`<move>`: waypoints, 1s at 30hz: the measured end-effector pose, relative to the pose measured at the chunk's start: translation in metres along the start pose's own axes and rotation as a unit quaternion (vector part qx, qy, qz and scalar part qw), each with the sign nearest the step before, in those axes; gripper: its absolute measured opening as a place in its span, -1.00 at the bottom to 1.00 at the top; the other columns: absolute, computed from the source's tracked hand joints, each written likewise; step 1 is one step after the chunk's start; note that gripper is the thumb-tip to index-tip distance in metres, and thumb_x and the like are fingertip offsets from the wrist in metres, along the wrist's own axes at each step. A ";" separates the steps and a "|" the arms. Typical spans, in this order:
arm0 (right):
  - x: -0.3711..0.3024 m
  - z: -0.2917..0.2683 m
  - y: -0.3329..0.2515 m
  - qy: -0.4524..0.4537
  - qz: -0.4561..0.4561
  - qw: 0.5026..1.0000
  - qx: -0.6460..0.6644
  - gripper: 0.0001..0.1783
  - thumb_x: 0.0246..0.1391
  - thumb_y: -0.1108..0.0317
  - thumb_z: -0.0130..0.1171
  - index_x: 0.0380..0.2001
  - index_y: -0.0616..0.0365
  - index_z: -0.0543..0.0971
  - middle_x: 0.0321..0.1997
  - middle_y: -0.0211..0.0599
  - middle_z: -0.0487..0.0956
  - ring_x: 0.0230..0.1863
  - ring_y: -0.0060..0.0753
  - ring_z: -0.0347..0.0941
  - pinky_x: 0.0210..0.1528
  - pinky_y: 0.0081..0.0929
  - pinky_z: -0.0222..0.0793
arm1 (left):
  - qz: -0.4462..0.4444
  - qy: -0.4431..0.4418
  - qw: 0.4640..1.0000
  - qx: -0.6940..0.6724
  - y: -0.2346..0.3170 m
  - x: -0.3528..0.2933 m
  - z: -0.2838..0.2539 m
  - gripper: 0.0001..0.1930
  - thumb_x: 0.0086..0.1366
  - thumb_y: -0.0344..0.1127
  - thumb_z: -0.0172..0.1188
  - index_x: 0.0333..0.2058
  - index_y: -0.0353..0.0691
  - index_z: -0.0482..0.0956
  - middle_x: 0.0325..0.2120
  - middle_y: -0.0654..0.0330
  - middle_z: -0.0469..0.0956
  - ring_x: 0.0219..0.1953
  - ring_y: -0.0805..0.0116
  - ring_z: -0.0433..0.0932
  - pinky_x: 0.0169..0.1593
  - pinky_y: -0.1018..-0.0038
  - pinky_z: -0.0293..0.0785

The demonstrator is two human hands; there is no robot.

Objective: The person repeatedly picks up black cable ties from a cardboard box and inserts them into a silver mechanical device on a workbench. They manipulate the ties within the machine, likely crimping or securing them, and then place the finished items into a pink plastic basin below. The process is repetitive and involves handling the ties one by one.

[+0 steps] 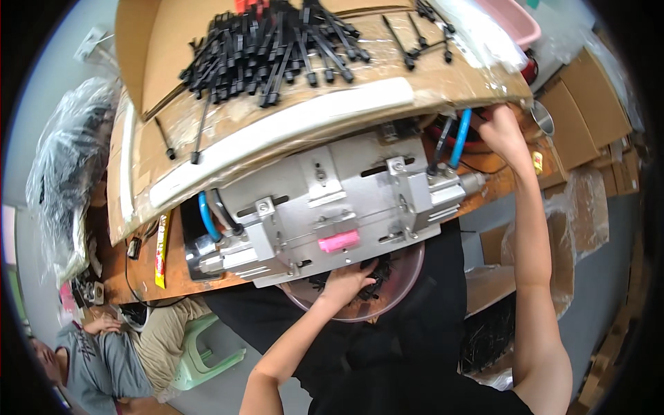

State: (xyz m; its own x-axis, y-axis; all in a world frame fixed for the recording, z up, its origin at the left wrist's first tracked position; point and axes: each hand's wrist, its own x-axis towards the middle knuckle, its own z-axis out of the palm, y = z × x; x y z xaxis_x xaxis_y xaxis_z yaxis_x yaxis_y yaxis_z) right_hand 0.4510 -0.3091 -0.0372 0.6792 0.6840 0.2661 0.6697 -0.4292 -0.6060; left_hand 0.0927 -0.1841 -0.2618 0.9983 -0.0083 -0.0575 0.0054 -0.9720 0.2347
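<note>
My left hand point(344, 285) reaches into a clear plastic bowl point(408, 283) on my lap, among small black parts point(379, 285). Its visible fingers are spread, and some fingertips are hidden by the metal fixture's front edge. My right hand point(503, 130) is stretched out at the far right, beside a blue air tube point(460, 138) and under the cardboard's edge; its fingers are mostly hidden. Between the hands lies the metal fixture point(304, 187), with a cylinder on each side. A bright pink piece point(339, 241) sits at its front middle.
Above the fixture, a cardboard sheet point(443, 86) bears a pile of black rod-like parts point(270, 52) with thick ends. A yellow packet point(162, 249) lies on the wooden table point(121, 280) at left. Another person point(104, 366) sits at lower left. Open boxes point(484, 294) stand at right.
</note>
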 end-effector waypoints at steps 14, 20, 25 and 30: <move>0.026 0.001 -0.172 0.012 -0.210 0.977 -0.026 -0.84 0.10 0.39 0.23 -0.34 0.28 0.53 -0.56 -0.18 0.49 -0.52 -0.37 0.45 -0.43 -0.44 0.33 | -0.115 0.424 0.897 0.045 -0.063 -0.001 -0.339 -0.69 0.14 -0.57 0.20 -0.11 -0.24 0.57 -0.15 0.04 0.46 -0.13 0.06 0.47 -0.11 0.28 0.42; 0.061 0.033 -0.187 -0.010 -0.266 0.959 -0.093 -0.80 0.04 0.34 0.22 -0.33 0.21 0.48 -0.48 -0.06 0.54 -0.43 0.00 0.49 -0.34 -0.21 0.37 | -0.104 0.380 0.918 -0.039 -0.078 -0.005 -0.345 -0.82 0.11 -0.63 0.18 -0.30 -0.27 0.62 -0.34 0.06 0.57 -0.34 0.06 0.55 -0.22 0.33 0.45; 0.060 0.008 -0.175 -0.062 -0.249 0.966 0.026 -0.84 0.21 0.43 0.06 -0.16 0.19 0.53 -0.51 -0.53 0.40 -0.44 -0.71 0.26 -0.37 -0.64 0.21 | -0.140 0.452 0.880 -0.033 -0.056 -0.015 -0.319 -0.62 0.06 -0.68 0.22 -0.11 -0.24 0.58 -0.35 0.10 0.55 -0.34 0.20 0.52 -0.23 0.39 0.46; 0.009 0.009 -0.190 0.088 -0.162 0.944 0.273 -0.77 0.07 0.44 0.19 -0.17 0.21 0.58 -0.37 -0.32 0.57 -0.37 -0.50 0.46 -0.27 -0.54 0.40 | -0.111 0.388 0.914 -0.048 0.011 -0.041 -0.246 -0.28 0.00 -0.68 0.22 0.22 -0.42 0.33 -0.37 0.14 0.46 -0.32 0.31 0.44 -0.21 0.42 0.42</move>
State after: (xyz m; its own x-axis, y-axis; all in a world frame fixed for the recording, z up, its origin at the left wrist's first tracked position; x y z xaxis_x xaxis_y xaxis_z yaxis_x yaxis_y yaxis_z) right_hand 0.3274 -0.2163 0.0736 0.5370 0.5976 0.5954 0.6294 0.1860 -0.7545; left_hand 0.0660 -0.1369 -0.0177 0.7128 0.3915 0.5819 0.1813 -0.9044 0.3863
